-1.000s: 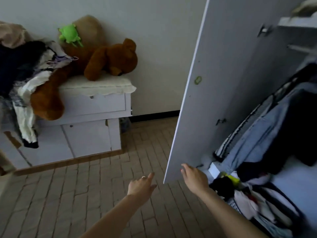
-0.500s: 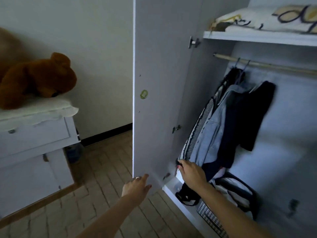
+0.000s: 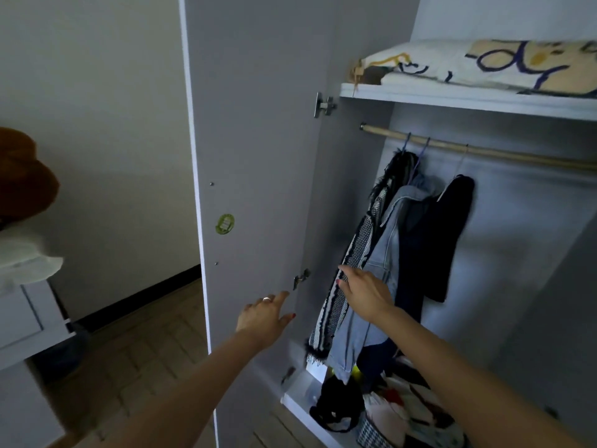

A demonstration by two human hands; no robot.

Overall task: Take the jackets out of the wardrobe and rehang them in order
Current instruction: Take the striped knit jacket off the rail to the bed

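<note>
The wardrobe stands open, its door (image 3: pixel 258 156) swung out to the left. Three jackets hang on a wooden rail (image 3: pixel 484 151): a black-and-white woven jacket (image 3: pixel 358 250) at the left, a light blue denim jacket (image 3: pixel 387 240) in the middle, and a dark jacket (image 3: pixel 449 227) at the right. My right hand (image 3: pixel 365 292) reaches in with straight fingers and touches the woven jacket's front edge. My left hand (image 3: pixel 265 315), with a ring on one finger, is stretched out in front of the door's inner face, fingers relaxed, holding nothing.
A folded patterned blanket (image 3: pixel 484 64) lies on the shelf (image 3: pixel 468 98) above the rail. Bags and loose clothes (image 3: pixel 397 412) crowd the wardrobe floor. At the far left are a white dresser (image 3: pixel 22 318) and part of a brown plush bear (image 3: pixel 22 176).
The view has swung right and up, from the dresser to the wardrobe's inside. My right hand rose from the wardrobe's bottom edge to the woven jacket; my left hand lifted beside the door.
</note>
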